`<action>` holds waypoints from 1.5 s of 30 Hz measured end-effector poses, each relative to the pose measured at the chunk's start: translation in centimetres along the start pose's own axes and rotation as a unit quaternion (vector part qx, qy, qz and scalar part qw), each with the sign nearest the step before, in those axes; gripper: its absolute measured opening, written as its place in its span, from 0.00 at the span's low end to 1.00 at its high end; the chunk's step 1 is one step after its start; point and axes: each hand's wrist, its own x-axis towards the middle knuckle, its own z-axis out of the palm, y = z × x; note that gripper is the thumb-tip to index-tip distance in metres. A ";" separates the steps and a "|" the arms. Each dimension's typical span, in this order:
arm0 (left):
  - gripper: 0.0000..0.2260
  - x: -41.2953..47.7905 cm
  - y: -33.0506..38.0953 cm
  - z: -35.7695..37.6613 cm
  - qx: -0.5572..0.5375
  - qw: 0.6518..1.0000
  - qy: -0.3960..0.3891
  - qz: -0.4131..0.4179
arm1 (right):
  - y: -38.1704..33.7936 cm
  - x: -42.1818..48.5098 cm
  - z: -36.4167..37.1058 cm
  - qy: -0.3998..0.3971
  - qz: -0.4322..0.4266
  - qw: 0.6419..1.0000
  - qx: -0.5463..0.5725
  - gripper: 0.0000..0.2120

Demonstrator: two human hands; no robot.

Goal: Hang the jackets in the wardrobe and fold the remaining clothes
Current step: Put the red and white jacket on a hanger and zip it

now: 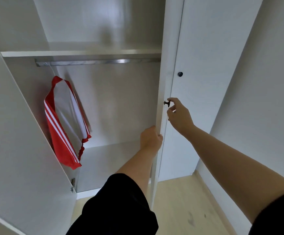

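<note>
Left hand (150, 137) reached forward, fingers curled round the edge of the wardrobe's right door (163, 92), gripping it. Right hand (178, 114) was raised above the left, thumb and forefinger pinching the small black round knob (167, 103) on that door. Wardrobe (104, 99) was smooth white panel, with one shelf (80, 52) and one metal rail (95, 61) under it. One jacket (66, 121), red and white with white sleeve stripes, hung at the rail's left end. A second black knob (180, 74) sat on the neighbouring door.

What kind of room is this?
Probably a bedroom or dressing room: there is a tall white wardrobe with a metal hanging rail, a red and white striped jacket hanging on it, and a pale wooden floor.
</note>
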 end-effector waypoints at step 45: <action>0.27 -7.5 19.8 11.8 0.039 0.993 -0.112 -0.020 | 15.3 -4.8 -24.0 -0.077 0.218 0.928 0.293 0.14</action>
